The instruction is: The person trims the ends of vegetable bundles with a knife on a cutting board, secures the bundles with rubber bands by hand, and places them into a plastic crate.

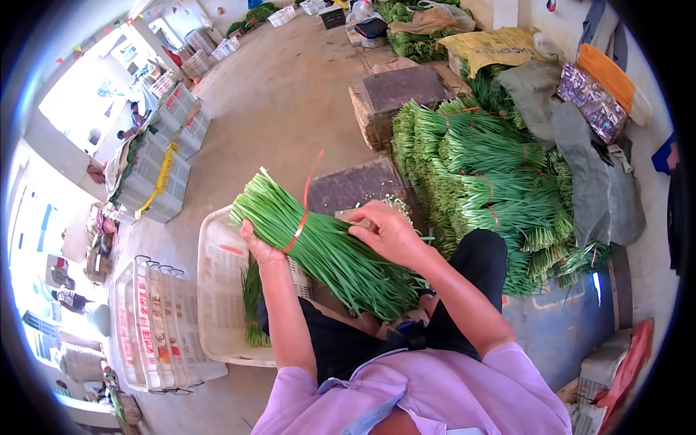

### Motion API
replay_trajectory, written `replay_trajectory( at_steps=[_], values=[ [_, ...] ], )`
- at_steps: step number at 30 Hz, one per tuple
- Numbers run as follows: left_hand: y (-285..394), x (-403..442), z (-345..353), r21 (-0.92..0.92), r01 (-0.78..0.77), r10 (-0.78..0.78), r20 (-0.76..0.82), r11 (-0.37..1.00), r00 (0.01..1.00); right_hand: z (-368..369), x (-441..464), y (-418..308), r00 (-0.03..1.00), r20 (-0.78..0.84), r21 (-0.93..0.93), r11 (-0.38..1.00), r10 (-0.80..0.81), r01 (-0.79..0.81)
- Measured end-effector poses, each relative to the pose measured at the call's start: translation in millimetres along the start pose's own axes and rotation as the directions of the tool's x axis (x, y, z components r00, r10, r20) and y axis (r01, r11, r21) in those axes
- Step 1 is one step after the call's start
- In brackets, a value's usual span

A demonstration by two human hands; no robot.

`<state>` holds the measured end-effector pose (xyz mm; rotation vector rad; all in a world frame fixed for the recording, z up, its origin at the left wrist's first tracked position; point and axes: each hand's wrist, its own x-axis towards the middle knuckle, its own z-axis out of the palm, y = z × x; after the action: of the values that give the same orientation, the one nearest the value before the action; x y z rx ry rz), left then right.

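A thick bunch of green chives lies slanted across my lap, its pale cut ends toward the upper left. A red tie circles the bunch, and its loose end sticks up. My left hand is wrapped around the bunch from below, near the cut ends. My right hand is at the bunch's upper right side, fingers bent and thumb near the index finger. Whatever may be between those fingertips is too small to make out. Beside my left leg, a white plastic crate holds some more chives.
Tied chive bunches are piled high at my right, partly under grey cloth. A low dark-topped wooden block with scattered trimmings stands ahead. Stacked white crates stand at left. Farther off, people sit near more crates.
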<state>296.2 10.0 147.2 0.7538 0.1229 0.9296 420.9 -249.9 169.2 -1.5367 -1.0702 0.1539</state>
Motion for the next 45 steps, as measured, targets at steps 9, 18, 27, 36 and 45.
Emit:
replay_trajectory(
  at_steps=[9, 18, 27, 36, 45],
  values=[
    [-11, -20, 2, -0.048, 0.169, -0.165, 0.084, 0.984, 0.983, 5, 8, 12, 0.986, 0.032, 0.008, 0.986, -0.164, 0.164],
    [-32, -42, -33, -0.051, 0.307, -0.293, 0.183, 0.950, 0.938, -11, -6, 57, 0.980, 0.196, -0.473, 0.879, 0.046, 0.053],
    [-37, -51, 5, 0.040, 0.339, -0.341, 0.178, 0.940, 0.923, 25, 8, -10, 0.988, 0.093, 0.145, 0.980, 0.125, -0.138],
    [-49, -43, 17, 0.099, 0.357, -0.369, 0.306, 0.929, 0.877, 34, 25, -6, 0.920, 0.187, 0.276, 0.880, 0.346, -0.387],
    [-59, -32, 10, 0.195, 0.430, -0.457, 0.125, 0.882, 0.881, 42, -10, 1, 0.974, 0.068, -0.099, 0.970, -0.217, 0.223]
  ],
)
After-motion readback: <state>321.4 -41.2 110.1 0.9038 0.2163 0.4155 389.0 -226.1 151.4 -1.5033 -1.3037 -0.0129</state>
